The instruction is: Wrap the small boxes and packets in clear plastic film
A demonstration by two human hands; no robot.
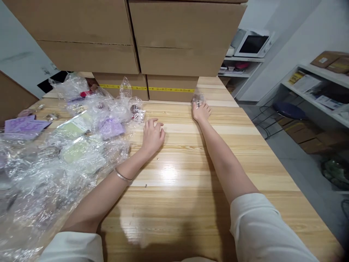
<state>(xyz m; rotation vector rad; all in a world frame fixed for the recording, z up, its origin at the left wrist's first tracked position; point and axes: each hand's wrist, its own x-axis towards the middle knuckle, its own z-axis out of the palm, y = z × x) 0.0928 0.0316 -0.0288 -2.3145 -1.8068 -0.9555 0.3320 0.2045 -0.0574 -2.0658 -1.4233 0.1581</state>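
My right hand [201, 111] reaches to the far side of the wooden table [174, 196], its fingers round a small clear plastic packet [198, 97] beside the lower cardboard box. What the packet contains is too small to make out. Nearer to me, my left hand [153, 135] rests on or just over the wood, fingers apart and slightly bent, with nothing in it. To its left spreads a heap of clear plastic bags [81, 163], some with pale green cards [73, 125] inside. A purple card [111, 127] lies among them.
Stacked cardboard boxes [188, 32] wall off the table's far side; the lower ones carry yellow tape [171, 89]. More purple cards [25, 127] lie at the far left. Beyond the right edge stand a blue stool [289, 110], shelves [324, 78] and a microwave [252, 43].
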